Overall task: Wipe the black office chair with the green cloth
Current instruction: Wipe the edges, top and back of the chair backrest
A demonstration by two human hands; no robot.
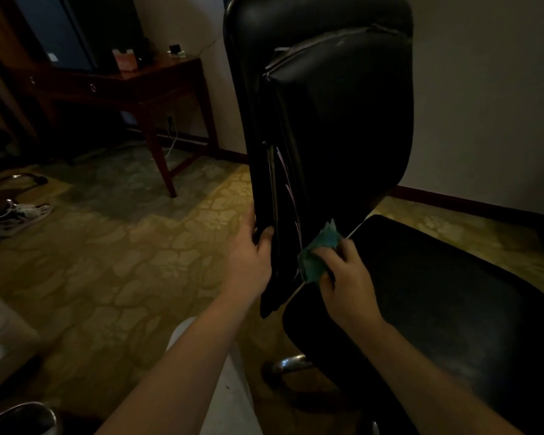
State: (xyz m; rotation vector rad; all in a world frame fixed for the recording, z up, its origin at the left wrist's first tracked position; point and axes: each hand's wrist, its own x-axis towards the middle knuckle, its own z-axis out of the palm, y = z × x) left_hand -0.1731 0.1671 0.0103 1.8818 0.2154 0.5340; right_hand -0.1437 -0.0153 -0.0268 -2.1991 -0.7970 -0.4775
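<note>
Left hand (248,257) on the chair (336,127) back's edge; right hand (347,279) just beside it, cloth (313,260) between it and the back. Seat (437,293) right of that hand, desk (159,73) well behind the left.

Both forearms (182,365) are bare from the wrist down to the lower edge of the frame, where the view cuts them off. The left hand (248,259) and the right hand (347,277) are bare as well, fingers (346,249) uncovered. Between the two forearms a leg shows in pale, whitish trousers (233,400); the fabric looks plain and smooth, in dim light, with one tiny dark speck on it
</note>
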